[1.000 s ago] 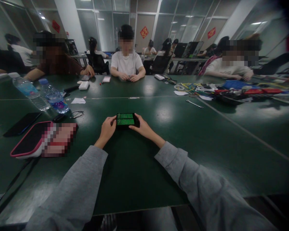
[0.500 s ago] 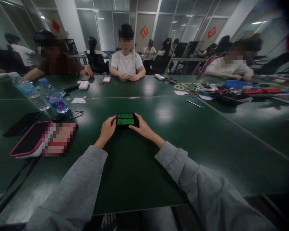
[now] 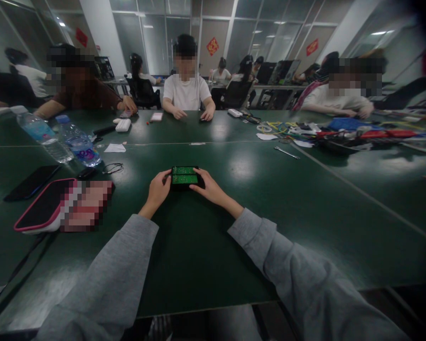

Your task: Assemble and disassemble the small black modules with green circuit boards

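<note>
A small black case (image 3: 185, 187) with two green circuit boards (image 3: 184, 179) lying side by side in it rests on the dark green table (image 3: 199, 246), at the middle of the view. My left hand (image 3: 158, 189) grips its left edge, the thumb against the near side corner. On the right edge my right hand (image 3: 211, 187) is closed, with its thumb along the near right corner and its fingers over the far right corner. Both grey sleeves reach in from the bottom of the view.
At left stand two water bottles (image 3: 42, 132), a black phone (image 3: 31, 182), a pink-rimmed device (image 3: 46, 206) and a black cord. A wrench (image 3: 286, 152) and heaped cables (image 3: 287, 128) lie to the right. People sit across the table.
The person opposite has moved their hands apart, one now over a small dark object. My hands and the case have hardly moved.
</note>
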### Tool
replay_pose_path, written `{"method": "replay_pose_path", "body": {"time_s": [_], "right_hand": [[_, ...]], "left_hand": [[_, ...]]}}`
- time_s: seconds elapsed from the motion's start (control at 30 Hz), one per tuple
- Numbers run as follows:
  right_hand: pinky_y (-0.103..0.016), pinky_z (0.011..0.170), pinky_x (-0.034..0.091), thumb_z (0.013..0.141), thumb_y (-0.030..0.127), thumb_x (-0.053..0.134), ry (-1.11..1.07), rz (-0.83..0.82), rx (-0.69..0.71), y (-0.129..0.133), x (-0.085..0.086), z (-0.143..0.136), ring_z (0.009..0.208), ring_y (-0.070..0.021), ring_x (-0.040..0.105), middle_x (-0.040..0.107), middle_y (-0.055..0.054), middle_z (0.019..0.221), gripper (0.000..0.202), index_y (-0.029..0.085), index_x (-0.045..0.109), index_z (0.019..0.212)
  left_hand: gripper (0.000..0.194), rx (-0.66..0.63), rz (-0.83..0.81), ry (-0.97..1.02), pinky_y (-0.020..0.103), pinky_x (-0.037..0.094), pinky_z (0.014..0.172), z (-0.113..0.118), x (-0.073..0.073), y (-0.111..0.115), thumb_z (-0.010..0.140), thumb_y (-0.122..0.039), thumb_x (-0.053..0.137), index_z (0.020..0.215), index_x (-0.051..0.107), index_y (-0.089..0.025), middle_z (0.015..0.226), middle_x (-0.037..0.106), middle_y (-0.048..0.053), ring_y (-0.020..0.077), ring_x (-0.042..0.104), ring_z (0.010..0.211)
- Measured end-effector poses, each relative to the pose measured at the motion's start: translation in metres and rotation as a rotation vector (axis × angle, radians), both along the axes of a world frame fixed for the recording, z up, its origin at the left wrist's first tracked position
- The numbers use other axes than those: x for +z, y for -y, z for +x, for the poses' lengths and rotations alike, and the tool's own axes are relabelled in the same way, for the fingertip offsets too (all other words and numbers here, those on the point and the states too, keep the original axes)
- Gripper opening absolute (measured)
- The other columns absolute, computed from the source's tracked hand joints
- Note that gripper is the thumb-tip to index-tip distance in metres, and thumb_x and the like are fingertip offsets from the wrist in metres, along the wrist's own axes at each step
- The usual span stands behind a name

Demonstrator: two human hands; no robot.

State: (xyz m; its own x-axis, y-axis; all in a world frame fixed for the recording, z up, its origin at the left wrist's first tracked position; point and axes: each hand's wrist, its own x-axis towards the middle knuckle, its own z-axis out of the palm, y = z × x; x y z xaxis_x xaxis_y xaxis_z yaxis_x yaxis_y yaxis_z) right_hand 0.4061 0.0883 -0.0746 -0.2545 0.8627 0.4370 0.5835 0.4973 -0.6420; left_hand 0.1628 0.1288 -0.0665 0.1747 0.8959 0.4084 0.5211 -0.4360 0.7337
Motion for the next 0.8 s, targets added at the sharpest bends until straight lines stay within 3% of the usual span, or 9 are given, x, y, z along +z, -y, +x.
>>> {"method": "replay_pose_path", "body": {"time_s": [0.17, 0.33, 0.57, 0.8], "right_hand": [[-0.055, 0.120, 0.033, 0.092, 0.065, 0.057, 0.026, -0.028, -0.011, 0.0017, 0.0017, -0.0012, 0.146, -0.0313, 0.036, 0.036, -0.016, 0.153, 0.076, 0.024, 0.034, 0.152], [-0.055, 0.121, 0.031, 0.092, 0.066, 0.056, 0.044, -0.006, -0.020, 0.0007, 0.0018, -0.0017, 0.146, -0.0309, 0.036, 0.037, -0.017, 0.151, 0.076, 0.024, 0.035, 0.151], [-0.055, 0.121, 0.031, 0.091, 0.069, 0.054, 0.045, -0.013, -0.025, 0.0008, 0.0019, -0.0024, 0.147, -0.0311, 0.034, 0.035, -0.018, 0.152, 0.078, 0.022, 0.035, 0.151], [-0.054, 0.121, 0.032, 0.091, 0.069, 0.053, 0.059, -0.033, -0.037, 0.0034, 0.0046, -0.0032, 0.145, -0.0311, 0.036, 0.035, -0.019, 0.151, 0.079, 0.020, 0.034, 0.151]], "left_hand": [[0.039, -0.017, 0.082, 0.026, 0.047, 0.051, 0.104, 0.0021, 0.0034, 0.0028, 0.100, -0.036, 0.047, 0.131, 0.062, -0.017, 0.133, 0.064, 0.014, 0.0256, 0.062, 0.120], [0.039, -0.080, 0.204, -0.053, 0.049, 0.041, 0.115, 0.0058, 0.0084, 0.0066, 0.101, -0.044, 0.048, 0.130, 0.062, -0.023, 0.139, 0.060, 0.010, 0.0245, 0.055, 0.131], [0.053, -0.076, 0.143, -0.051, 0.050, 0.039, 0.116, 0.0061, 0.0044, 0.0051, 0.094, -0.050, 0.059, 0.138, 0.056, -0.021, 0.145, 0.055, 0.013, 0.0269, 0.051, 0.136], [0.049, -0.069, 0.088, -0.077, 0.049, 0.038, 0.117, 0.0063, 0.0081, 0.0083, 0.095, -0.048, 0.057, 0.135, 0.061, -0.020, 0.147, 0.056, 0.012, 0.0263, 0.051, 0.137]]}}
